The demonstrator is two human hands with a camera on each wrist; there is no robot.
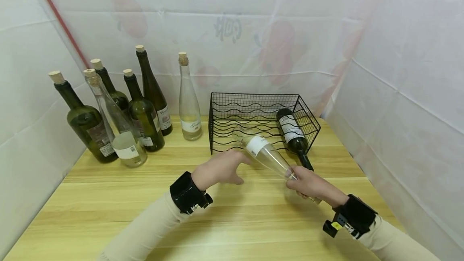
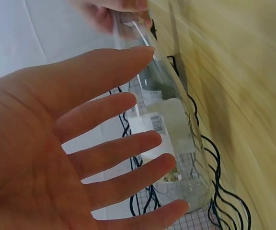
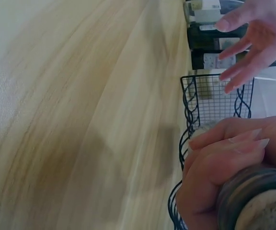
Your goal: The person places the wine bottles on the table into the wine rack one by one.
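The head view looks forward and down over the tabletop (image 1: 232, 220) from some way back. Each wrist view sits close behind its own hand, tilted sideways. All three share the wire rack (image 1: 261, 110) and the clear bottle (image 1: 266, 154).

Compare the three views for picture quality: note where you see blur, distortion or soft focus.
Head view: sharp, evenly lit, wide-angle bending at the edges, so the standing bottles lean outward. Left wrist view: the left hand fills the frame, the clear bottle slightly smeared. Right wrist view: the table streaked with blur, the cork soft.
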